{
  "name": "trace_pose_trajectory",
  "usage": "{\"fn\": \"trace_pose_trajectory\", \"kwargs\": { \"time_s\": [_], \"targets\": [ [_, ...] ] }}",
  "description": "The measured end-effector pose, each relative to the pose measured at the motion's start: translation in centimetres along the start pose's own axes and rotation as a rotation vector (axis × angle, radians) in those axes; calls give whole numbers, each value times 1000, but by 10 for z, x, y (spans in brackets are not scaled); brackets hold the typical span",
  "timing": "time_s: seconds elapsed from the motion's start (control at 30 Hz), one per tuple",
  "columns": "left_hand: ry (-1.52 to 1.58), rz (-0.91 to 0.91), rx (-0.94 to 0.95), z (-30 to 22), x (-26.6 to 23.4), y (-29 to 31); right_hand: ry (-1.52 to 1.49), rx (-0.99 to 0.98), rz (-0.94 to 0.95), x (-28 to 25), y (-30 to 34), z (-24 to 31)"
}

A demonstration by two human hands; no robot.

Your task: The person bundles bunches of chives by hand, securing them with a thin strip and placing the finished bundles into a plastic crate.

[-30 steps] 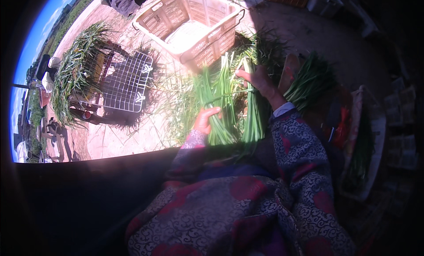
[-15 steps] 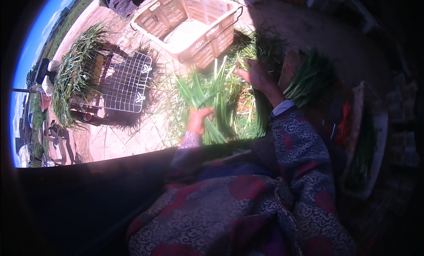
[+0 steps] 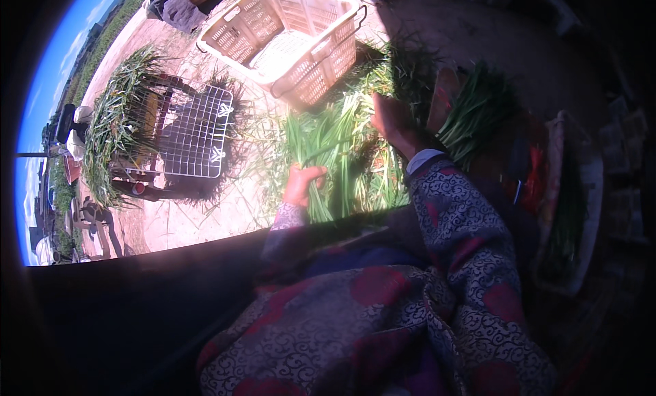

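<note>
My left hand (image 3: 304, 184) is closed round a bunch of chives (image 3: 314, 146), long thin green leaves that fan out above the fist. To its right, my right hand (image 3: 393, 119) is curled into a fist beside the leaves' pale ends. Its fingertips are turned away, so what it pinches, if anything, is hidden. Loose leaves and yellowish trimmings (image 3: 383, 170) lie beneath and between both hands. Another dark green bunch (image 3: 482, 105) rests in shade to the right of my right forearm.
A pale plastic crate (image 3: 307, 71) with wire handles stands just beyond my hands. On the left is a metal wire rack (image 3: 198, 133) beside a heap of cut grass-like leaves (image 3: 123, 116). A long shaded tray (image 3: 584, 211) and a red bag (image 3: 535, 181) lie to the right.
My right hand has closed from a looser, part-open shape and shifted slightly left. The left hand keeps its grip, while the leaves above it have swung and spread toward the right hand.
</note>
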State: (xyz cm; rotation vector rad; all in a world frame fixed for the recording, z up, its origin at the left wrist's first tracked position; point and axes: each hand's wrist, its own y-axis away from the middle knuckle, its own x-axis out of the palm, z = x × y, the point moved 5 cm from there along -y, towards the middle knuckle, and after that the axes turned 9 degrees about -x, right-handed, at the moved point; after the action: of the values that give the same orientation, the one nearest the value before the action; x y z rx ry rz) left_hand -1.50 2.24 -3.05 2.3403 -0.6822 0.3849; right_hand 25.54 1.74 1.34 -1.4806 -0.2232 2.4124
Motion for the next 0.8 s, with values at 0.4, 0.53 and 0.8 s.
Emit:
{"fn": "trace_pose_trajectory", "kwargs": {
  "time_s": [0.4,0.53,0.8],
  "targets": [
    [145,-32,90,7,-33,-8,-784,416,102,-25,-7,-23],
    [55,-50,67,9,-1,-6,-884,164,161,-6,-2,20],
    [36,-56,174,-4,7,0,-750,149,370,-3,0,-6]
  ]
}}
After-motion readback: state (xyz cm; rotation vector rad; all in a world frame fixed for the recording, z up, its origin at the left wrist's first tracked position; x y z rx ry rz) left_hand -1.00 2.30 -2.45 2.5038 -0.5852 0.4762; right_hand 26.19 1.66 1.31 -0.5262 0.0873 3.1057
